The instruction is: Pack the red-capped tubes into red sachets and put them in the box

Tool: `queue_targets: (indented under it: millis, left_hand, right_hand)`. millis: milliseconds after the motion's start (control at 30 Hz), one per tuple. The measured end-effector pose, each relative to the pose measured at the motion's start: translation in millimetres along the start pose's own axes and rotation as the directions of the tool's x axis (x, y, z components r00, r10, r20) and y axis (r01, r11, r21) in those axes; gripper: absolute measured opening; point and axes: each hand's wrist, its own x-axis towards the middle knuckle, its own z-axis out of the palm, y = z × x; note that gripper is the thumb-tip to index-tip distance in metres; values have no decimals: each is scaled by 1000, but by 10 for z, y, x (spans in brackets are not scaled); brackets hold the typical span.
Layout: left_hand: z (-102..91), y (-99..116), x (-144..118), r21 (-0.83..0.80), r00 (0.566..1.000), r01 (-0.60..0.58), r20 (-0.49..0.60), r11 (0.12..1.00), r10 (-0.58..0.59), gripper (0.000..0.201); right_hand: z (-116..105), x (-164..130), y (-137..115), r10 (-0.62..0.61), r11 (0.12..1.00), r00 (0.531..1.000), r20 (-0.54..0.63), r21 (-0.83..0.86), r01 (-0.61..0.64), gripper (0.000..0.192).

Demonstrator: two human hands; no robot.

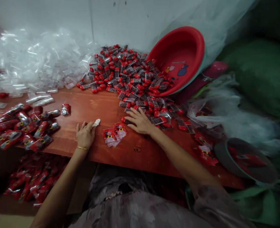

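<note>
Right hand point(140, 122) flat, fingers spread, fingertips touching edge of red pile point(135, 82), which stretches away toward tipped basin point(177, 60). Left hand point(85, 134) flat on table point(94, 107), fingers loosely together, holding nothing. Card stack point(113, 133) lies between 2 hands, nearer right.

Red basin point(177, 60) with a blue figure, reddish-brown wooden table point(92, 107), red printed cards point(113, 133), clear bags point(35, 60).
</note>
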Motion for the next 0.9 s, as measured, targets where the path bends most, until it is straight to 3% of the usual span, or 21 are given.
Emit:
queue_targets:
  millis: [67,133,233,367,467,600,767,900]
  left_hand:
    - [-20,14,2,18,1000,13,-15,1000,-13,35]
    - [-59,93,6,25,999,14,-45,1000,-13,35]
    - [-106,348,24,-13,998,-47,-48,999,47,36]
    - [-54,776,83,-66,970,-222,87,973,227,38]
    - [29,954,116,-72,929,-291,219,954,300,38]
    - [85,959,70,-74,927,-264,255,962,274,27]
    - [53,916,-33,-73,950,-220,210,973,230,26]
    - [-52,923,-46,-94,979,-161,113,982,172,28]
  right_hand:
    - [56,-66,-150,36,999,999,17,19,-36,37]
    - [118,-161,-250,161,986,987,-4,29,-161,38]
    - [182,-373,-329,330,944,940,-81,33,-329,39]
    - [212,-657,-412,413,910,890,-195,43,-412,37]
    - [218,-762,-476,427,903,870,-247,68,-425,36]
    - [228,-768,-498,432,901,862,-263,92,-424,36]
    - [170,-752,-487,406,913,868,-286,80,-400,32]
    - [12,-713,-652,418,908,845,-334,178,-379,29]
